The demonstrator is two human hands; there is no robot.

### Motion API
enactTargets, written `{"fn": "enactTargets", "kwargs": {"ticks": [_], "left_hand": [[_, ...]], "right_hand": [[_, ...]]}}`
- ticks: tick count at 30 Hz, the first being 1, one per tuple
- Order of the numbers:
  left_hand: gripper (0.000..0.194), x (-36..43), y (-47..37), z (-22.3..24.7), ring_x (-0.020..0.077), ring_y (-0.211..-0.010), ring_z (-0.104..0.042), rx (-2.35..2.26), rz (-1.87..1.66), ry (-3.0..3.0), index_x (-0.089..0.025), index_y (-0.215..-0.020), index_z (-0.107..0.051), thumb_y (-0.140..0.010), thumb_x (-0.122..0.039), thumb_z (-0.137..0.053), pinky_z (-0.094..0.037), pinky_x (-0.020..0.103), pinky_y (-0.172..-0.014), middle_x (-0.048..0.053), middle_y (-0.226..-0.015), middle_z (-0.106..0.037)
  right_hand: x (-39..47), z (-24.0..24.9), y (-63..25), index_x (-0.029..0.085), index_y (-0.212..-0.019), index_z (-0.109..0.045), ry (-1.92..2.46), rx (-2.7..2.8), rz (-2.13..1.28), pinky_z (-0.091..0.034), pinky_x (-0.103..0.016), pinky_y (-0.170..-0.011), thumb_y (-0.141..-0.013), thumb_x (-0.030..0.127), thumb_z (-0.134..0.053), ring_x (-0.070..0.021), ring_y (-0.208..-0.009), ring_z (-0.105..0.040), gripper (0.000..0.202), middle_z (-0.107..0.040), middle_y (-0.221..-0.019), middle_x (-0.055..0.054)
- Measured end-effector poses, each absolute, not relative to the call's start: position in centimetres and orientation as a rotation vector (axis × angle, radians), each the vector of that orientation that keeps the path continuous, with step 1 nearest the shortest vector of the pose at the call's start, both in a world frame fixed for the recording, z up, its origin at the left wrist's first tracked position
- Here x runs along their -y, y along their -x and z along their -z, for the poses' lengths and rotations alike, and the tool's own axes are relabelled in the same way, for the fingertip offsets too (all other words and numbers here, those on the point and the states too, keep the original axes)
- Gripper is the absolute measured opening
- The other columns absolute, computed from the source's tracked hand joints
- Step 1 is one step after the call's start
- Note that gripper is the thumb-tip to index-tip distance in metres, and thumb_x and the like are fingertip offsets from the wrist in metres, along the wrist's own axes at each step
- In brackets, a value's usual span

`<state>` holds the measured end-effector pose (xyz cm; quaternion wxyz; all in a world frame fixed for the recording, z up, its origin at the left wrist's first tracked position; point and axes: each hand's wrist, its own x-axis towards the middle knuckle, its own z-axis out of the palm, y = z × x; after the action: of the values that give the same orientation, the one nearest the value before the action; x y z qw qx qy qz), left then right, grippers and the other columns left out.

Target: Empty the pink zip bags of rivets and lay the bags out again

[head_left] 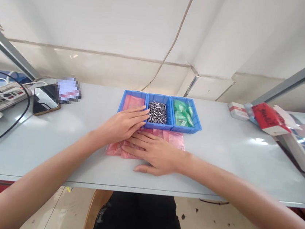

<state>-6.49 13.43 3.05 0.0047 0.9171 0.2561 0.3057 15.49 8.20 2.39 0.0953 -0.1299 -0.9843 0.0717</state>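
Three blue bins stand side by side on the table. Pink bags (133,102) fill the left bin, metal screws (157,113) the middle one (170,113), and green bags (183,112) the right one (197,124). Flat pink bags (175,140) lie in front of the bins. My left hand (125,123) is stretched out over the front of the left bin, its fingertips at the middle bin's edge. Lower down, my right hand (152,152) rests flat on the pink bags, fingers spread and pointing left. The area under both palms is hidden.
At the left of the table (220,151) are a power strip (7,96) with cables, a phone (43,102) and a blurred-out item (68,90). A small white box (238,111), a red box (269,118) and a white tray (303,148) sit at the right. Behind is a wall.
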Motion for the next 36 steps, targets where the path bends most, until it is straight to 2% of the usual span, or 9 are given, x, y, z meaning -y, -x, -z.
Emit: {"fn": "enactTargets", "kwargs": {"ticks": [6, 14, 16, 19, 22, 25, 28, 33, 36], "left_hand": [[0.035, -13.3, 6.4, -3.5, 0.0242, -0.143, -0.056, -0.837, -0.975, -2.794, -0.018, -0.136, -0.065, -0.106, -0.024, -0.049, -0.055, 0.050, -0.118, 0.008, -0.143, -0.065], [0.033, -13.1, 6.1, -3.1, 0.0241, -0.143, -0.055, -0.849, -0.998, -2.871, -0.015, -0.134, -0.065, -0.103, -0.020, -0.055, -0.054, 0.047, -0.119, 0.010, -0.143, -0.066], [0.032, -13.1, 6.1, -3.0, 0.0239, -0.141, -0.057, -0.853, -1.031, -2.875, -0.016, -0.133, -0.065, -0.103, -0.021, -0.056, -0.055, 0.047, -0.118, 0.009, -0.141, -0.067], [0.031, -13.2, 6.0, -2.8, 0.0248, -0.137, -0.061, -0.854, -1.067, -2.892, -0.018, -0.131, -0.066, -0.102, -0.026, -0.060, -0.057, 0.047, -0.116, 0.010, -0.138, -0.069], [0.029, -13.3, 5.8, -2.7, 0.0248, -0.135, -0.063, -0.848, -1.106, -2.914, -0.018, -0.128, -0.068, -0.100, -0.028, -0.064, -0.058, 0.046, -0.114, 0.009, -0.135, -0.070], [0.027, -13.4, 5.8, -2.5, 0.0238, -0.133, -0.064, -0.839, -1.150, -2.928, -0.018, -0.126, -0.069, -0.100, -0.025, -0.064, -0.059, 0.044, -0.113, 0.008, -0.132, -0.073], [0.027, -13.4, 5.8, -2.3, 0.0234, -0.134, -0.064, -0.833, -1.161, -2.923, -0.018, -0.125, -0.069, -0.099, -0.024, -0.066, -0.058, 0.042, -0.114, 0.008, -0.132, -0.073], [0.026, -13.2, 5.7, -2.4, 0.0234, -0.134, -0.063, -0.839, -1.127, -2.929, -0.017, -0.123, -0.070, -0.099, -0.024, -0.065, -0.056, 0.041, -0.115, 0.009, -0.132, -0.073], [0.032, -12.7, 5.4, -2.8, 0.0226, -0.131, -0.065, -0.887, -1.147, -2.912, -0.019, -0.131, -0.065, -0.100, -0.023, -0.063, -0.056, 0.042, -0.114, 0.009, -0.133, -0.072]], "right_hand": [[-8.7, -3.0, -14.2, 0.010, -0.152, -0.049, 0.282, 2.907, -0.154, -0.026, -0.048, -0.128, -0.104, 0.054, -0.049, -0.0294, -0.150, -0.042, 0.065, -0.051, -0.157, -0.019], [-8.0, -3.1, -14.4, 0.013, -0.144, -0.058, 0.357, 2.886, 0.044, -0.035, -0.051, -0.118, -0.106, 0.054, -0.043, -0.0321, -0.136, -0.053, 0.057, -0.060, -0.146, -0.018], [-7.8, -3.8, -15.1, 0.014, -0.135, -0.063, 0.331, 2.823, 0.085, -0.039, -0.049, -0.113, -0.106, 0.052, -0.044, -0.0301, -0.130, -0.056, 0.052, -0.064, -0.140, -0.018], [-8.1, -5.0, -17.5, 0.019, -0.100, -0.072, 0.408, 2.629, 0.251, -0.048, -0.038, -0.082, -0.105, 0.037, -0.051, -0.0217, -0.095, -0.064, 0.028, -0.074, -0.101, -0.008], [-8.8, -5.8, -20.5, 0.023, -0.077, -0.067, 0.600, 2.544, 0.432, -0.036, -0.034, -0.054, -0.101, 0.025, -0.055, -0.0156, -0.060, -0.050, 0.027, -0.059, -0.061, 0.000], [-9.1, -5.5, -22.1, 0.024, -0.092, -0.072, 0.662, 2.610, 0.497, -0.031, -0.034, -0.049, -0.099, 0.026, -0.055, -0.0144, -0.051, -0.043, 0.018, -0.056, -0.053, 0.002], [-8.7, -4.6, -22.0, 0.020, -0.115, -0.072, 0.740, 2.700, 0.529, -0.028, -0.036, -0.051, -0.097, 0.031, -0.052, -0.0152, -0.052, -0.048, 0.029, -0.064, -0.060, 0.000], [-8.1, -3.6, -21.6, 0.020, -0.130, -0.066, 0.970, 2.739, 0.041, -0.026, -0.034, -0.055, -0.088, 0.020, -0.054, -0.0149, -0.065, -0.061, 0.044, -0.078, -0.089, -0.002], [-8.3, -3.5, -22.0, 0.021, -0.133, -0.063, 0.974, 2.702, -0.110, -0.029, -0.031, -0.056, -0.081, 0.012, -0.054, -0.0133, -0.064, -0.059, 0.054, -0.077, -0.089, 0.001]]}}
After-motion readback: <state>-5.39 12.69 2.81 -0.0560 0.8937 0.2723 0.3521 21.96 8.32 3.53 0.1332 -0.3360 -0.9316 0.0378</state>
